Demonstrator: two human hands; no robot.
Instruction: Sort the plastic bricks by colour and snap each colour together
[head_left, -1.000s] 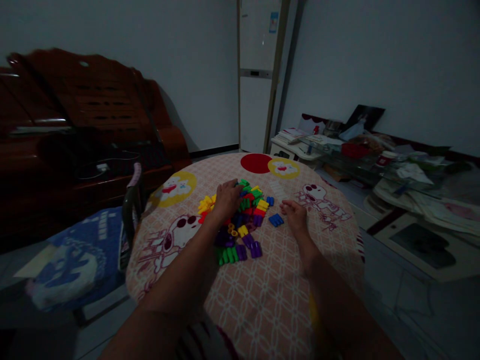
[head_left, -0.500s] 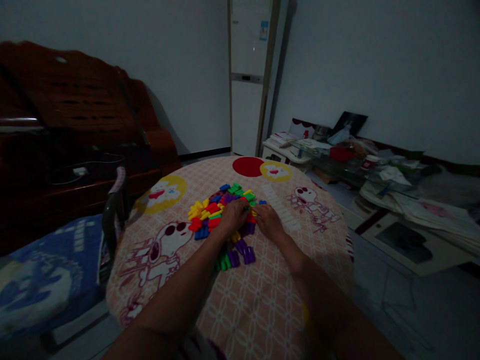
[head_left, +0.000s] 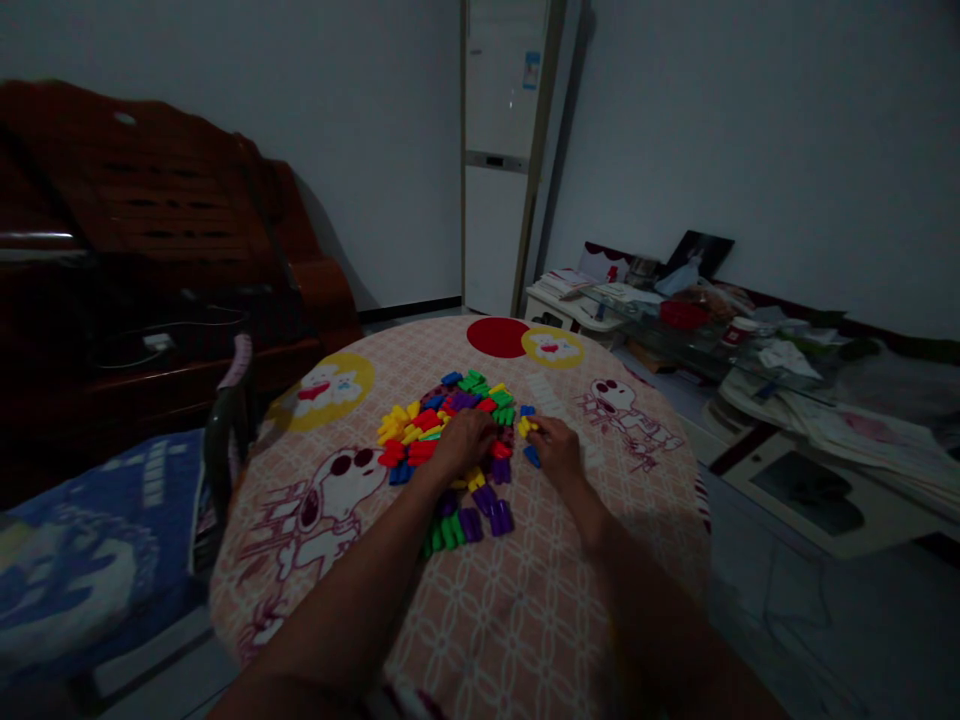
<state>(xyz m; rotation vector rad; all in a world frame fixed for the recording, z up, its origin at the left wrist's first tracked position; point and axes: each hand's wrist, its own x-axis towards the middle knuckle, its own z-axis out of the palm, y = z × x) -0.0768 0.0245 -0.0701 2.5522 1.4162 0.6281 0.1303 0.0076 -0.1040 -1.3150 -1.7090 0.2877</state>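
Small plastic building blocks in red, yellow, blue, green and purple lie in a loose pile [head_left: 420, 420] at the middle of the round table. My left hand [head_left: 466, 440] rests over the pile's right part, its fingers curled down; what they hold, if anything, is hidden. Just right of the pile, my right hand [head_left: 561, 450] pinches a yellow block [head_left: 527, 425] between thumb and fingers. A blue block [head_left: 532, 456] lies close below those fingertips. Purple blocks [head_left: 489, 510] and green blocks [head_left: 448, 532] lie at the pile's near side.
A patterned cloth [head_left: 517, 620] covers the table. White pieces [head_left: 547, 395] stand in a row beyond my right hand. On the left is a chair with a blue cushion [head_left: 105, 540], near a wooden sofa [head_left: 172, 210]. A cluttered low cabinet [head_left: 810, 420] stands at right.
My right hand has moved slightly right, away from the pile, and now shows a yellow block in its fingertips. My left hand stays over the pile.
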